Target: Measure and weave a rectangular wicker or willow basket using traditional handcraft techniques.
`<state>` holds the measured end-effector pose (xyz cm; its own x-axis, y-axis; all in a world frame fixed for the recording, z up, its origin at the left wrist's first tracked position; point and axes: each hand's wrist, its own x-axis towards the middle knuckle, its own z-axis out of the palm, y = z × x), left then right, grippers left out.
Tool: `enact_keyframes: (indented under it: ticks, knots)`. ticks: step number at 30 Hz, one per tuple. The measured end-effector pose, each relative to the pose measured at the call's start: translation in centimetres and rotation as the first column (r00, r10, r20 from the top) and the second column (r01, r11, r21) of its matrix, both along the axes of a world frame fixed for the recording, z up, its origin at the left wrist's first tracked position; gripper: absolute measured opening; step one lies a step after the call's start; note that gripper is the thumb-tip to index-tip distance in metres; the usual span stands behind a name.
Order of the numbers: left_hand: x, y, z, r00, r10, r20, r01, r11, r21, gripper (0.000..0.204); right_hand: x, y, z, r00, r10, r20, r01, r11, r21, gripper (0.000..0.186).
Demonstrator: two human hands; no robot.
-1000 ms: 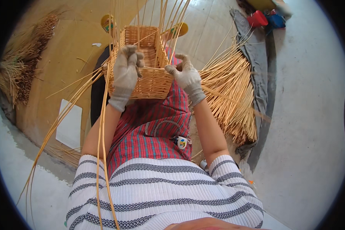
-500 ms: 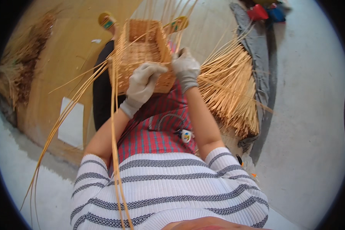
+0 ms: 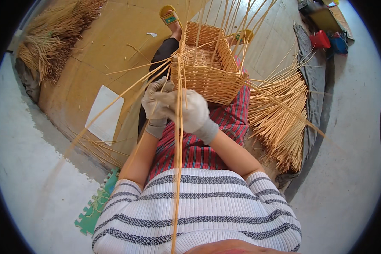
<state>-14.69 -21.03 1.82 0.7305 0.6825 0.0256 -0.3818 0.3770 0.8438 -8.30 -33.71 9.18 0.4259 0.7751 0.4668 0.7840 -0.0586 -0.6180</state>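
Gripping long wicker strands [image 3: 178, 139] at the basket [image 3: 209, 74] corner on my lap, both gloved hands, left [image 3: 154, 103] and right [image 3: 190, 111], closed; strands look light, springy, best held near the weave.

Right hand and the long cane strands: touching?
Touching. The head view shows the gloved right hand closed around the long cane strands just below the basket corner.

Just beyond the pale grey gloved fingers [image 3: 156, 91]: golden-tan woven basket [image 3: 213, 78]. Beneath them: red plaid cloth [image 3: 199, 152]. Nearer: white, grey-striped sweater [image 3: 199, 207].
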Motion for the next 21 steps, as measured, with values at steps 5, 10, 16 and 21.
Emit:
enact_keyframes:
  ticks: [5,10,16,21]
  knots:
    - [1.2,-0.2,-1.3,0.997,-0.013,-0.082,0.008,0.998,-0.067,0.03,-0.9,4.8,1.7,0.98,-0.126,0.153,0.156,0.967,-0.2,0.028]
    - [4.3,0.1,-1.0,0.972,0.066,-0.226,0.006,0.953,0.304,0.031,-0.8,5.5,2.0,0.966,-0.256,0.026,0.247,0.95,0.194,0.02]
    - [4.9,0.3,-1.7,0.945,0.094,-0.313,0.033,0.925,0.378,0.031,-1.2,-1.8,-0.4,0.998,-0.053,0.028,0.053,0.998,0.014,0.02]
    - [5.4,-0.3,-2.0,0.929,0.157,-0.335,-0.013,0.919,0.395,0.034,5.0,-6.3,-2.0,0.252,-0.392,-0.885,0.59,0.787,-0.18,0.016]
